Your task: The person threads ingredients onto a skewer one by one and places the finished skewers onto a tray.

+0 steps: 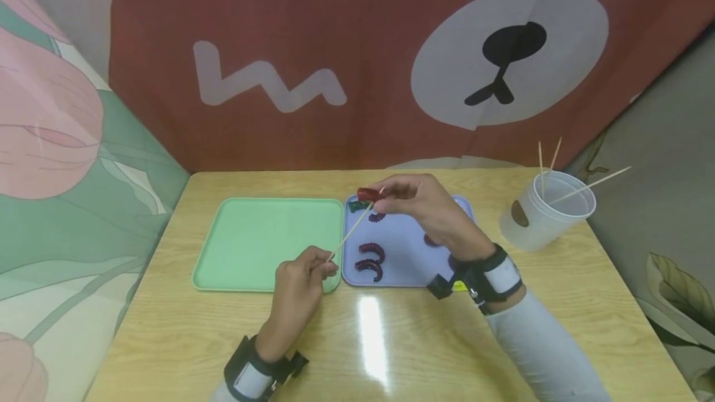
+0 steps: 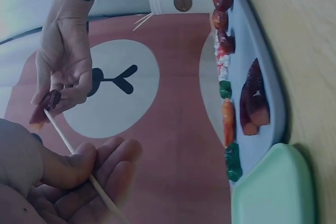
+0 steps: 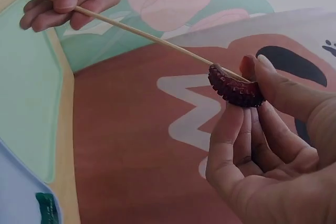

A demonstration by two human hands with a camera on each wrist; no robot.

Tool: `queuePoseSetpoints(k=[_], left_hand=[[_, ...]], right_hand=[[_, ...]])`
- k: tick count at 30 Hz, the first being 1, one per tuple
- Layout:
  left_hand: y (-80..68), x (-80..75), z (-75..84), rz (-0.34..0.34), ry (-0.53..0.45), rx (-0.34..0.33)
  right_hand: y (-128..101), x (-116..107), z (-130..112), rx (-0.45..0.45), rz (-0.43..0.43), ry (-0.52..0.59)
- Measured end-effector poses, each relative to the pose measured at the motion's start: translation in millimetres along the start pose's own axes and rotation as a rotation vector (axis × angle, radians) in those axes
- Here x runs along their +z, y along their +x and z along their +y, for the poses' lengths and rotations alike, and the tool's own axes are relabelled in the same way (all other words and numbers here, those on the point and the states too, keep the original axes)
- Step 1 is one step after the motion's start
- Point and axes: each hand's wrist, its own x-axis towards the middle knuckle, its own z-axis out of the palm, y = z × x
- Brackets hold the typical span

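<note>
My left hand (image 1: 301,278) pinches a thin wooden skewer (image 1: 354,226) between thumb and fingers, and it slants up to the right. At its upper end, the fingertips of my right hand (image 1: 432,206) pinch a dark red, curved toy octopus tentacle (image 3: 235,87) with bumpy suckers. In the right wrist view the skewer's far end runs into the tentacle's inner curve, and the right fingertips hide part of it. Both hands are raised, the right one over the lavender tray (image 1: 404,265). More curved tentacles (image 1: 371,250) lie on that tray.
A light green tray (image 1: 268,244) adjoins the lavender one on the left. Along the lavender tray's back are small food-like pieces, among them a green piece (image 2: 233,161) and an orange piece (image 2: 228,121). A translucent tub (image 1: 527,222) holding several skewers stands at right, near the back wall.
</note>
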Motion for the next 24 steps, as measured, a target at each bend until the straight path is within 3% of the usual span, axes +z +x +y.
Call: queuePoseSetpoints(k=[6, 10, 15, 18, 24], left_hand=[[5.1, -0.7, 7.3, 0.021, 0.022, 0.027], [9.6, -0.7, 13.0, 0.029, -0.004, 0.032], [17.8, -2.0, 18.9, 0.078, 0.006, 0.098], [21.4, -3.5, 20.2, 0.098, 0.029, 0.120], [22.3, -5.6, 20.6, 0.094, 0.025, 0.097]], right_hand=[[-1.2, 9.3, 0.0, -0.065, -0.048, 0.062], [-1.8, 22.2, 4.3, -0.071, -0.063, 0.023], [0.7, 46.4, 13.7, -0.094, -0.128, 0.029], [0.5, 54.5, 13.6, -0.112, -0.108, 0.049], [1.9, 55.6, 11.7, -0.108, -0.085, -0.028]])
